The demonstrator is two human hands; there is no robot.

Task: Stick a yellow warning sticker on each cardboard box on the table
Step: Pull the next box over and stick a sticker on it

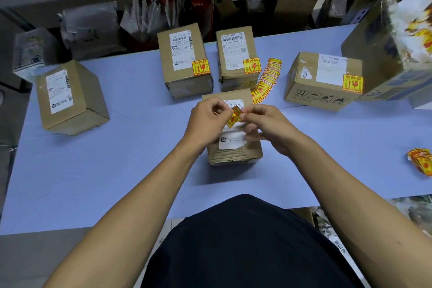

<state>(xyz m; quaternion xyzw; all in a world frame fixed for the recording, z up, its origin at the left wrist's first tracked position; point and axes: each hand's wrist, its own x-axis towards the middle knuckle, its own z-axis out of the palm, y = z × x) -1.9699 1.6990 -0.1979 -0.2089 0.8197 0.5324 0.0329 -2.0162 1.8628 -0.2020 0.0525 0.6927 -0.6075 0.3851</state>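
A small cardboard box (233,152) with a white label stands in front of me on the blue table (117,170). Just above it my left hand (208,119) and my right hand (264,124) pinch a yellow warning sticker (235,116) between their fingertips, its white backing partly showing below. Three boxes behind carry a yellow sticker: one at the back centre (184,61), one beside it (236,56), one at the right (325,82). A tilted box at the left (70,98) shows only a white label. A strip of yellow stickers (266,79) lies between the boxes.
A loose pile of stickers (420,161) lies at the table's right edge. A large carton (383,54) with a bag of stickers on top stands at the far right. Shelves with parcels and bags (149,14) run behind the table.
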